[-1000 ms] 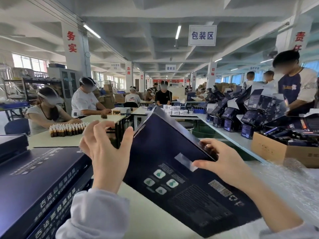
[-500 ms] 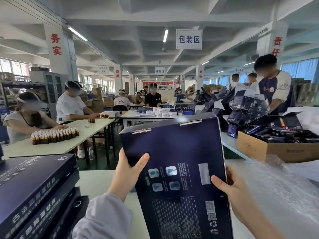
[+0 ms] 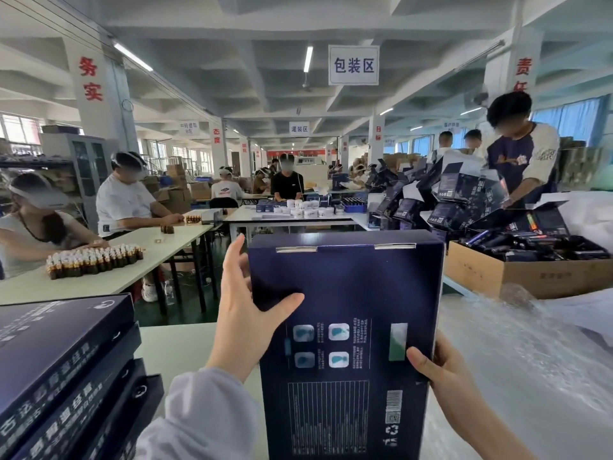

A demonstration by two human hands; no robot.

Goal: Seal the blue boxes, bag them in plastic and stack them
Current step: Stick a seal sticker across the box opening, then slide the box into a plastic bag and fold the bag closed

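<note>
- In the head view, at the middle of the work table [image 3: 172,343], the blue box [image 3: 345,327] stands nearly upright between both hands, its printed back face toward the camera. I cannot tell whether its lower end rests on the table.
- The left hand [image 3: 245,320] clasps the box's left edge, with the thumb laid across the printed face and the fingers reaching up behind.
- The right hand [image 3: 441,370] pinches the lower right edge, thumb in front and fingers hidden behind.
- The box is flat, rectangular, matte cardboard with crisp corners. It looks stiff and probably light enough for edge grips, though the smooth print may slide under dry fingers.
- Two pale tape strips [image 3: 297,249] cross its top edge, so the flap end looks closed. Holding the long side edges seems safer than squeezing the broad faces.
- To the right lies clear plastic [image 3: 530,360], crinkled, glossy and limp. It will likely cling and fold.
- At the left, a stack of blue boxes [image 3: 66,360] lies flat, slightly staggered.
</note>
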